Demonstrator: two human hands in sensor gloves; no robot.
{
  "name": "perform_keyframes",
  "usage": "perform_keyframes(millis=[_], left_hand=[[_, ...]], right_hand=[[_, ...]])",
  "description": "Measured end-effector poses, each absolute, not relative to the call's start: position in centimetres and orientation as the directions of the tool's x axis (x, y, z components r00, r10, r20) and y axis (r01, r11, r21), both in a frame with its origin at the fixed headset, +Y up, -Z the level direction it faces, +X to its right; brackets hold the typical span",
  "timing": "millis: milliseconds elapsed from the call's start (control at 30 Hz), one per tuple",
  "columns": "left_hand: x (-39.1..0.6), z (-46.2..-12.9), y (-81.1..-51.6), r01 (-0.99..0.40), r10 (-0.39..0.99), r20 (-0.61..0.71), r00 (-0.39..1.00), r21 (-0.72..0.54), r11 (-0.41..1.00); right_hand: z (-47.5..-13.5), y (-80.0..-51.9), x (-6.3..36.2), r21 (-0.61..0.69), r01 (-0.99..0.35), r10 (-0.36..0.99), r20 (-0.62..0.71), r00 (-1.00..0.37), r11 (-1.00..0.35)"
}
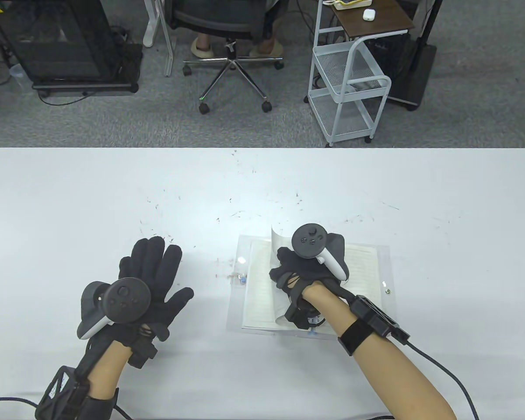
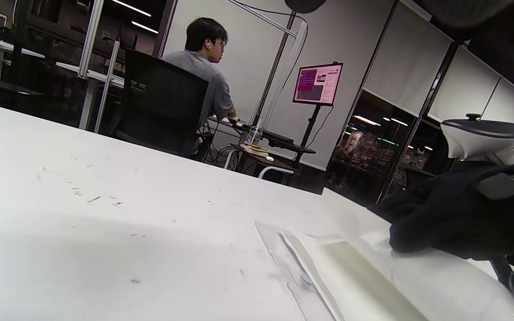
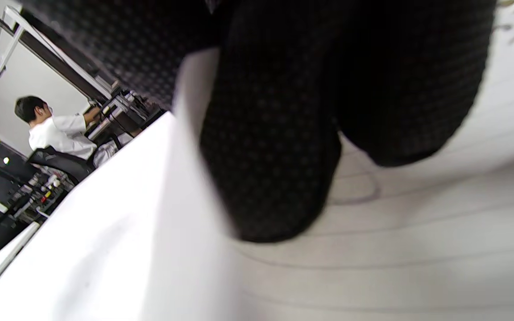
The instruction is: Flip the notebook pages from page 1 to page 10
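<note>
Notebook [image 1: 262, 288] lies open at five o'clock on the white table [image 1: 70, 197], a page [image 1: 279, 245] standing curled under the right hand [image 1: 308, 267], whose fingers pinch it. Left hand [image 1: 146, 280] rests flat with fingers spread, at nine o'clock of the notebook, apart from its edge.

Left wrist view: bare tabletop [image 2: 83, 200] stretches wide beside the notebook's [image 2: 350, 276] left edge.

Right wrist view: gloved fingers [image 3: 270, 156] press the lifted page [image 3: 181, 187] over lined paper [image 3: 417, 232].
</note>
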State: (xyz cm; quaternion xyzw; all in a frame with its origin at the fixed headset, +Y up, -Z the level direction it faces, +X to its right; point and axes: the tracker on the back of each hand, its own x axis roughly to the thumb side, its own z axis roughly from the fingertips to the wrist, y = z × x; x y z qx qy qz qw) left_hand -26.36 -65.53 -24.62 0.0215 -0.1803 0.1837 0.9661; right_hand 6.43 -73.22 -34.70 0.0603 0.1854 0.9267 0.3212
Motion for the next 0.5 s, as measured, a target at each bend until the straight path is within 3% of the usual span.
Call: perform_keyframes(millis=[233, 500], left_hand=[[-26.3, -24.6, -65.5, -0.36, 0.347, 0.355, 0.868, -0.029, 0.932], [-26.3, -24.6, -65.5, -0.36, 0.347, 0.352, 0.869, -0.029, 0.932]], right_hand=[[-34.8, -74.6, 5.3, 0.424, -0.525, 0.58, 0.0, -0.815, -0.738], [-34.4, -74.2, 6.4, 0.42, -0.574, 0.627, -0.014, -0.779, -0.703]])
